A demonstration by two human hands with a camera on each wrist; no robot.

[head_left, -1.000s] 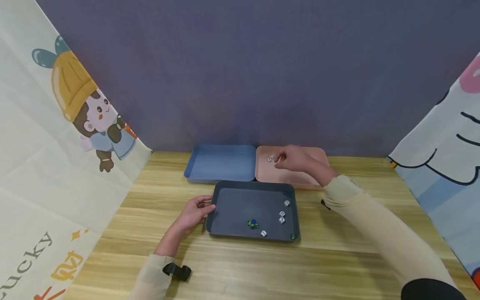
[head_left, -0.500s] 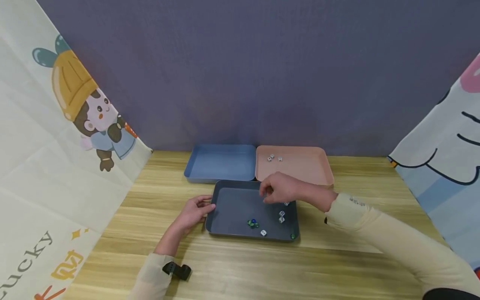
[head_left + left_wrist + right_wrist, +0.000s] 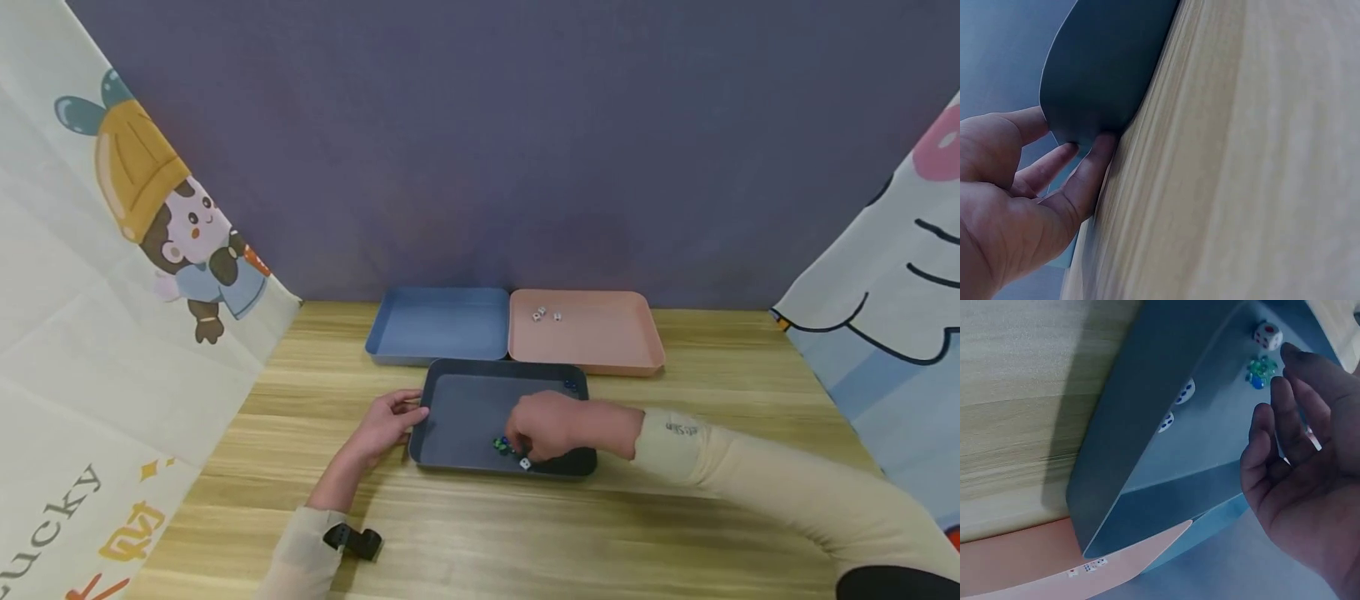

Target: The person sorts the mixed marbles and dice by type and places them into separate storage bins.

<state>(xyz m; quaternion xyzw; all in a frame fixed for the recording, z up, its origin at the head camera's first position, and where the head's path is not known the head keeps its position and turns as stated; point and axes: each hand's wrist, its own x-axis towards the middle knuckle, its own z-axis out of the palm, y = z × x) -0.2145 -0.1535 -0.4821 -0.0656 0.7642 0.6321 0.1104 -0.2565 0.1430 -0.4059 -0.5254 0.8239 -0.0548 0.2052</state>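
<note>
My left hand [image 3: 390, 425] holds the left edge of a dark grey tray [image 3: 465, 404]; in the left wrist view its thumb lies at the rim and fingertips touch the outer wall [image 3: 1100, 69]. Over the tray's right half reaches my right hand [image 3: 546, 423], fingers bent and apart, with nothing visible between them. Close to its thumb tip lies a white die with red pips [image 3: 1268, 336]. Small green and blue glass-like pieces [image 3: 1262, 372] are clustered beside that die. Two dice with blue pips [image 3: 1185, 392] show by the near wall in the right wrist view; the hand hides them in the head view.
Behind the dark tray stand a blue tray [image 3: 442, 325] at left and a pink tray [image 3: 600, 333] at right, side by side. Three small white dice [image 3: 541, 313] lie in the pink one. Dark blue pieces [image 3: 571, 385] sit in the dark tray's far right corner.
My right hand has come back from the pink tray, where it left a die beside two others, and down to the dark tray's front. My left hand stays at the edge.
</note>
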